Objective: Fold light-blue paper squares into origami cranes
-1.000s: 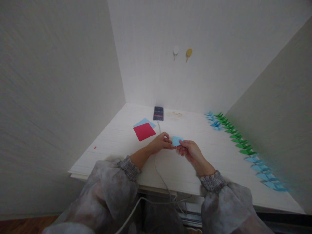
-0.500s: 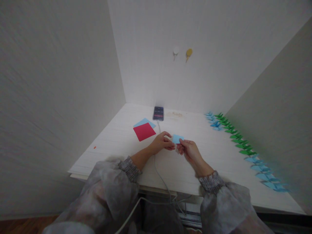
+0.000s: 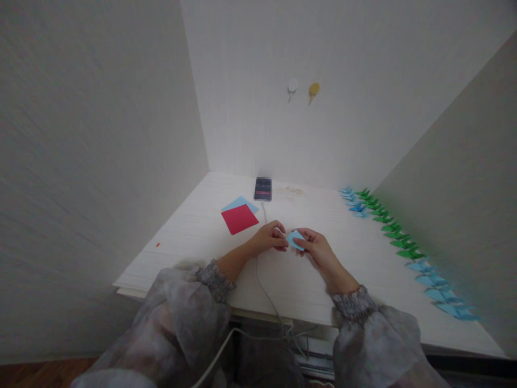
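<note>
A small folded square of light-blue paper [image 3: 295, 238] is held above the table, one corner turned toward my left hand. My right hand [image 3: 317, 249] pinches its right side, thumb on top and fingers behind. At the paper's left corner is my left hand [image 3: 270, 238], its fingers curled and the thumb tip against the corner; the exact grip there is too small to see clearly. Left of the hands lies a flat red paper square [image 3: 239, 219], partly covering a light-blue sheet [image 3: 241, 201].
A phone [image 3: 263, 189] with a blurred screen stands at the back wall, its cable [image 3: 262, 288] running under my left wrist and over the front edge. Rows of green [image 3: 398, 235] and blue folded-paper figures [image 3: 440, 293] line the right side. A small orange scrap [image 3: 158, 244] lies left.
My right hand has turned the folded blue paper so a corner points left, and has lowered it slightly. My left hand has stayed nearly in place. The other papers have not moved.
</note>
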`<state>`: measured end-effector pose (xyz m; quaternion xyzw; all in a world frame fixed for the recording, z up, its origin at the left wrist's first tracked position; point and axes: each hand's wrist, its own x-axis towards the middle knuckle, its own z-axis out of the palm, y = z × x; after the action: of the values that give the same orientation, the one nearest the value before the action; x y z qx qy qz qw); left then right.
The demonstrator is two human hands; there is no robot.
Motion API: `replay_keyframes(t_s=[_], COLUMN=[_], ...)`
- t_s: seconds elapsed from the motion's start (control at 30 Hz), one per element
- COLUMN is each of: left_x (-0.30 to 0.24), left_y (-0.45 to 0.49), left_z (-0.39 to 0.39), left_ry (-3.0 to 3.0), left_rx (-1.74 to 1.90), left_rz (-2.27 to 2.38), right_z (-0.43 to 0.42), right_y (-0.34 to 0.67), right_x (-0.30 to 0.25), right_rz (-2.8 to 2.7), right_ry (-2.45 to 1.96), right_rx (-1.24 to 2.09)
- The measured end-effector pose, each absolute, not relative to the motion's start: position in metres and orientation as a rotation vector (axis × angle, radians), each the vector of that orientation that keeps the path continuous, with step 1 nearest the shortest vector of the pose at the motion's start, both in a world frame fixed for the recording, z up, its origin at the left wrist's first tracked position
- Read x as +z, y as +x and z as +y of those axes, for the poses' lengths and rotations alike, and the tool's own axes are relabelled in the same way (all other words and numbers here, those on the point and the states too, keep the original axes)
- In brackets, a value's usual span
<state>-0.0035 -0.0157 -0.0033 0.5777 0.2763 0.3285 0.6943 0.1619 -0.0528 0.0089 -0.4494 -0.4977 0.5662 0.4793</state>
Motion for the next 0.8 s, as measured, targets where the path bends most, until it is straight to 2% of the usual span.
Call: replay_keyframes(t_s=[0.27,0.47,0.8], left_x=[-0.004,0.005,0.007], left_y=[0.007,0.005,0.011], left_z=[-0.01,-0.014,-0.016], left_ry=[1.247,1.132,0.995], left_rx=[0.986,1.032,1.103], left_rz=[0.65,0.695,0.66], right_z=[-0.053,-0.056,-0.062], right_y=[0.153,0.151,0.149], right_x=[0.003,0.005,0.001], right_rz=[-1.227,-1.274,-1.388], right_ry=[-1.06,-1.054,-1.122], right_rx=[1.143,1.111,0.808])
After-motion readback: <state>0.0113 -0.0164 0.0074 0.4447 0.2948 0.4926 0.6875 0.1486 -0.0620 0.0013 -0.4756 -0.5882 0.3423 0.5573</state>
